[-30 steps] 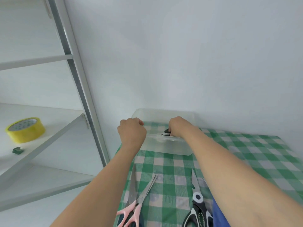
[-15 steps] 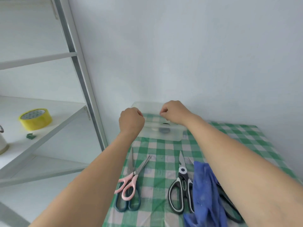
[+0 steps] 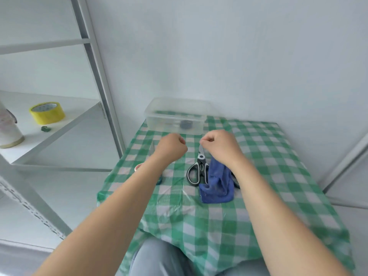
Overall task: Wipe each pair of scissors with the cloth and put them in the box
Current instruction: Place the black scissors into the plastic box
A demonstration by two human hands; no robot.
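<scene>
A clear plastic box [image 3: 159,124] stands at the far edge of the green checked table, against the wall. A dark scissor handle [image 3: 186,124] shows through its front wall. Black-and-white scissors [image 3: 199,170] lie mid-table, beside a crumpled blue cloth [image 3: 217,182]. A dark handle [image 3: 236,184] pokes out from under the cloth's right side. My left hand [image 3: 171,148] is a loose fist holding nothing, just in front of the box. My right hand [image 3: 219,144] has curled fingers above the black-and-white scissors' blade tip, with nothing visibly in it. Pink [image 3: 137,167] and teal [image 3: 159,181] handle bits peek from under my left forearm.
A white metal shelf unit [image 3: 97,66] stands left of the table. It carries a yellow tape roll [image 3: 47,113], a small green object [image 3: 45,128] and a white cylinder [image 3: 9,130]. The wall is right behind the box. My knees [image 3: 159,257] show below the table's near edge.
Both hands have pulled back from the box toward me, leaving a pair of scissors inside. The view has tilted down, showing more of the table.
</scene>
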